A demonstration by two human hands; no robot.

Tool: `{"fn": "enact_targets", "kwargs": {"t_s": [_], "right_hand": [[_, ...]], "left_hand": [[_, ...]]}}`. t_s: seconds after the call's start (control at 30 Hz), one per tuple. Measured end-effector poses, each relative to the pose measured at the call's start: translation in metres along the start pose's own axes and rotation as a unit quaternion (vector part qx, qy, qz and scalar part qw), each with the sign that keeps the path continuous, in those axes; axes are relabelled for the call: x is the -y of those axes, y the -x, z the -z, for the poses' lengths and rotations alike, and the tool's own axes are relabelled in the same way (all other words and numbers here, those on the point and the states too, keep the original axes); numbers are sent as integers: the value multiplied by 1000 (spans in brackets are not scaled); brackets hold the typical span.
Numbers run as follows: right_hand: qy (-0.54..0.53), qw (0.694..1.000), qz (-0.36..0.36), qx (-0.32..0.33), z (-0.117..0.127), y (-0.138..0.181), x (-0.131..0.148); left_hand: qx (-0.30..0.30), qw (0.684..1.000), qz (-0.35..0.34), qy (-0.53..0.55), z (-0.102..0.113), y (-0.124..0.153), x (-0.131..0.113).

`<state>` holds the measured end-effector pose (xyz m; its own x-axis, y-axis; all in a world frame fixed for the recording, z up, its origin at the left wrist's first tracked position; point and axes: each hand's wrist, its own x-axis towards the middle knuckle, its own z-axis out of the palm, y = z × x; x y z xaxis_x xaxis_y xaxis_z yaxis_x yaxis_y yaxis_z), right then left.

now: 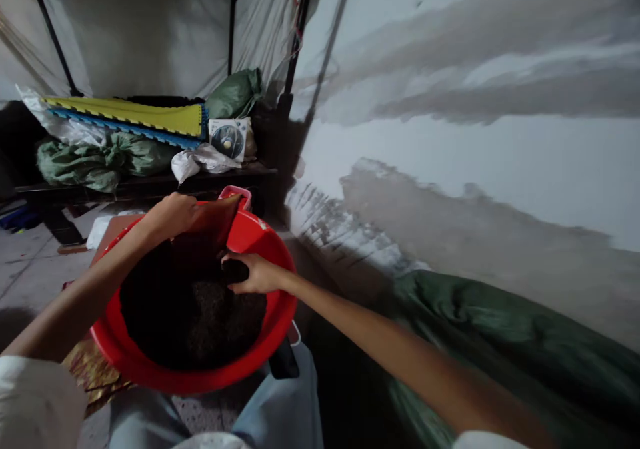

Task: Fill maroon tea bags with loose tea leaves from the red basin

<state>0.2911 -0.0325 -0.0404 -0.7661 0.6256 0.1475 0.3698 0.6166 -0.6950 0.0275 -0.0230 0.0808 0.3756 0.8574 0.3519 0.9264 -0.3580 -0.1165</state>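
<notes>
A red basin (283,255) stands before my knees, with a mass of dark, crumbly, soil-like material (215,315) inside. My left hand (173,215) is closed on the upper edge of a reddish-brown bag (213,222), which slants over the far part of the basin. Inside the basin's right side, my right hand (260,274) curls its thumb and fingers around a dark clump of the material, close to the bag's lower edge. The bag's inside is too dark to make out. A pink plastic container (237,194) shows just behind the bag.
Beyond the basin, a dark low bench (145,185) carries green sacks (143,155), yellow foam mats (150,115) and a boxed item (230,139). A stained wall (475,169) rises on the right, with green sacking (480,309) along its foot. A dark phone-like object (285,361) lies by my right leg.
</notes>
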Motion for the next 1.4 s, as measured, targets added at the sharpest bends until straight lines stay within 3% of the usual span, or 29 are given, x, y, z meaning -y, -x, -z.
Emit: {"fn": "enact_targets", "kwargs": {"t_s": [0.13,0.23,0.33,0.43,0.5,0.67,0.77,0.97,1.1,1.3,1.4], "right_hand": [[-76,990,-12,-120,31,-12,0],[-180,962,-25,-203,46,-21,-3],[-274,914,-70,-290,59,-30,-4],[-333,867,-85,-362,74,-41,2],[-368,844,-79,-381,85,-51,9],[-420,818,-39,-392,96,-82,33],[-434,805,-23,-405,88,-101,46],[-433,796,-26,-423,59,-123,58],[-400,800,-19,-446,42,-119,52],[-352,813,-37,-461,30,-107,29],[-356,814,-51,-455,27,-106,23]], "left_hand": [[33,995,78,60,26,-12,16],[23,991,107,76,38,-13,16],[28,985,123,115,35,-10,3],[101,963,118,221,18,-8,-17],[134,936,118,303,2,-9,-28],[104,854,132,492,-34,-11,-42],[82,802,126,578,-47,-8,-47],[49,757,161,632,-57,2,-58],[-9,768,190,612,-56,9,-63],[-119,856,172,474,-59,13,-59],[-126,866,166,455,-60,14,-58]]}}
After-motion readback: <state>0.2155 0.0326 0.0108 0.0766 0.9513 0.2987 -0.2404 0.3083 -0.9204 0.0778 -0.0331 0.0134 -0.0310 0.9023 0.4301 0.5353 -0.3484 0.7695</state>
